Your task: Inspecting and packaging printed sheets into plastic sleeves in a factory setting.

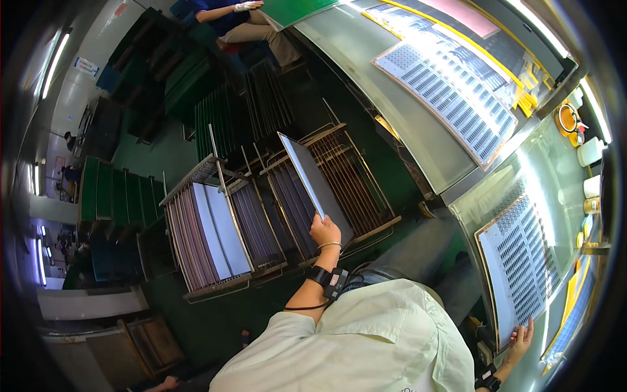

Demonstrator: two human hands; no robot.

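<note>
My left hand (325, 232) is closed on the near edge of a thin, flat panel (302, 171). That panel stands steeply tilted over the slotted racks, its pale face to the left and a dark grey face to the right. Far to the right, my right hand (520, 340) has its fingers at the near edge of a second panel (516, 261), which is pale with rows of dark rectangular marks and a brownish rim. This one rests on a glass-topped bench (467, 209). The grip of the right hand is partly hidden.
Metal racks (222, 228) with upright panels stand on the green floor. A similar marked panel (450, 98) lies on the farther bench, near yellow strips (526, 101). Jars (591, 151) and a tape roll (567, 119) line the bench's right side. A gloved co-worker (245, 23) sits at the top.
</note>
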